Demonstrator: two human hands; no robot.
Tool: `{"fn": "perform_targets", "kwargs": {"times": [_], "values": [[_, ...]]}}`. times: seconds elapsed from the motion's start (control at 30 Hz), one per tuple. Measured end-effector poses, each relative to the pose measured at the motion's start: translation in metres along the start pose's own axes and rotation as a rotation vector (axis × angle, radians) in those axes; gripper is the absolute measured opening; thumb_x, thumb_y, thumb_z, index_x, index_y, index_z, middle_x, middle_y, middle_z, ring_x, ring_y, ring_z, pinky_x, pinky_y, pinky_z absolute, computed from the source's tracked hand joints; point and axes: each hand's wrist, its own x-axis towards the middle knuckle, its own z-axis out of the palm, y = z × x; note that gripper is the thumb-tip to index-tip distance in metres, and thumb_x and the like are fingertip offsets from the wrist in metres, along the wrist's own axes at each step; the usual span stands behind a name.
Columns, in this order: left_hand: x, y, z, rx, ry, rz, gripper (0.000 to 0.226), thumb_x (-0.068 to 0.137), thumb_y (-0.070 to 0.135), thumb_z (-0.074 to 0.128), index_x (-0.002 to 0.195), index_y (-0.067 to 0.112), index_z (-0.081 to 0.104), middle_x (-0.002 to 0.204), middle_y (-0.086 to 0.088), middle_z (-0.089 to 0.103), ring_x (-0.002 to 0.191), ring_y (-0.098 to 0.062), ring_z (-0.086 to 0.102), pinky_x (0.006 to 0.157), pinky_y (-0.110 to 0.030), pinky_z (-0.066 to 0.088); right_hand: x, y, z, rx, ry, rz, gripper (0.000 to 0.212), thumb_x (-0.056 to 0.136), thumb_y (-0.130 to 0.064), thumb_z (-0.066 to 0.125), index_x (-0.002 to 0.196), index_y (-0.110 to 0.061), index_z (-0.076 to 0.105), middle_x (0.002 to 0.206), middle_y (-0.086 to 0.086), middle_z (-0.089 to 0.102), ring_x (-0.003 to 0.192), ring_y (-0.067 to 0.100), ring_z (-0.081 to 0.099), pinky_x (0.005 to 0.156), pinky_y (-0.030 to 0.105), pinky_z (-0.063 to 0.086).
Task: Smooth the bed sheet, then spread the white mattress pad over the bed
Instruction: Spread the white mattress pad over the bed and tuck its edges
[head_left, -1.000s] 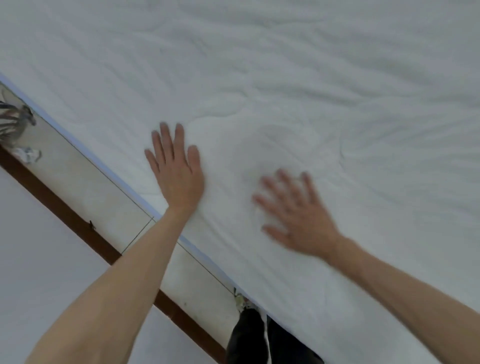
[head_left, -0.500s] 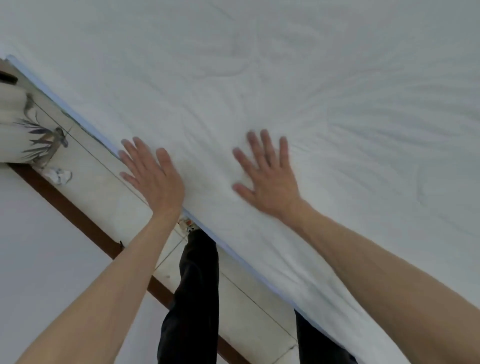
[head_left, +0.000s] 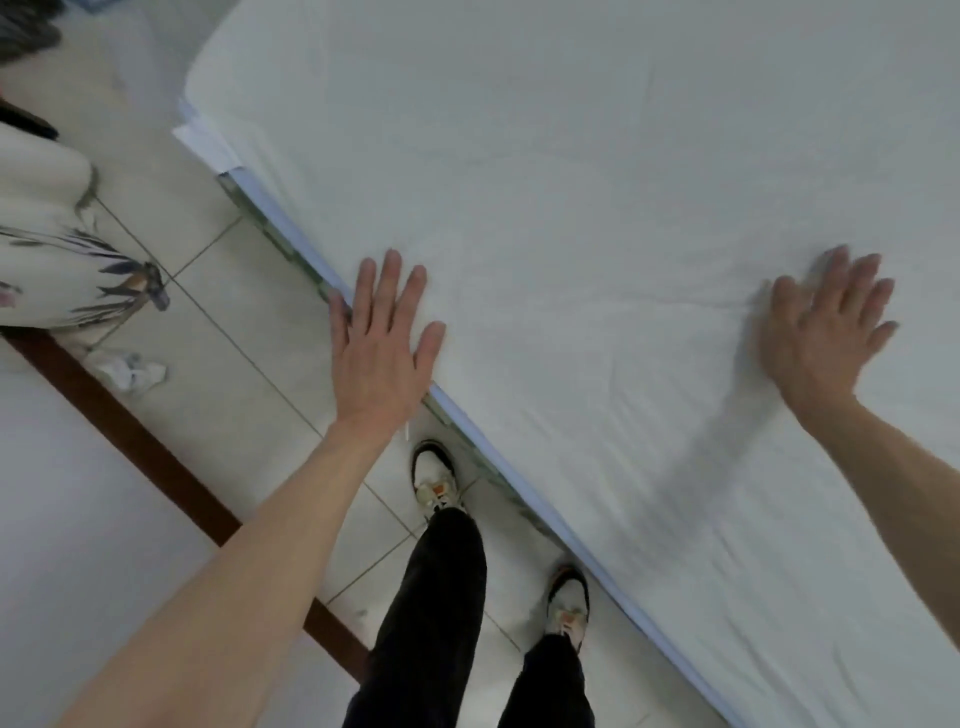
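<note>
A white bed sheet (head_left: 597, 197) covers the bed and fills most of the view, with light wrinkles near the side edge. My left hand (head_left: 382, 353) lies flat, fingers spread, right at the bed's near edge, partly over the pale blue mattress border (head_left: 524, 493). My right hand (head_left: 823, 327) presses flat on the sheet further right, fingers apart, slightly blurred. Neither hand holds anything. No separate mattress pad can be told apart from the sheet.
My legs in black trousers and my white shoes (head_left: 434, 480) stand on the tiled floor (head_left: 234, 374) beside the bed. A crumpled white scrap (head_left: 132, 371) lies on the floor. A patterned cloth (head_left: 47, 234) hangs at the left above a brown skirting board (head_left: 140, 447).
My hands have moved apart: the right one slid far to the right across the sheet, the left stayed at the edge. The view pulled back, showing the bed corner and my feet.
</note>
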Motion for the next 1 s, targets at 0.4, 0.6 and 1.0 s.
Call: {"fn": "perform_targets", "kwargs": {"times": [0.4, 0.6, 1.0], "values": [[0.144, -0.069, -0.073, 0.017, 0.045, -0.066, 0.062, 0.11, 0.05, 0.021, 0.163, 0.019, 0.02, 0.172, -0.005, 0.011, 0.159, -0.031, 0.005, 0.127, -0.059, 0.007, -0.157, -0.291, 0.122, -0.218, -0.044, -1.019, 0.076, 0.097, -0.069, 0.038, 0.161, -0.029, 0.024, 0.169, 0.014, 0.011, 0.155, 0.042, 0.003, 0.118, 0.069, 0.008], [0.227, -0.068, -0.059, 0.04, -0.02, 0.261, 0.057, 0.11, 0.052, 0.026, 0.161, 0.027, 0.032, 0.171, -0.001, 0.018, 0.159, -0.024, 0.014, 0.127, -0.056, 0.01, -0.087, -0.249, 0.075, -0.152, 0.032, -0.911, 0.068, 0.103, -0.06, 0.033, 0.162, -0.028, 0.019, 0.17, 0.005, 0.007, 0.157, 0.033, 0.004, 0.123, 0.063, 0.01], [0.276, -0.122, -0.108, -0.219, -0.238, -0.56, 0.063, 0.106, 0.056, 0.026, 0.159, 0.022, 0.027, 0.146, -0.015, 0.054, 0.132, -0.037, 0.051, 0.105, -0.052, 0.04, 0.116, -0.38, 0.039, 0.035, 0.086, 0.109, 0.08, 0.097, -0.069, 0.023, 0.163, -0.026, 0.01, 0.169, 0.016, 0.0, 0.154, 0.043, -0.003, 0.12, 0.068, -0.001]]}}
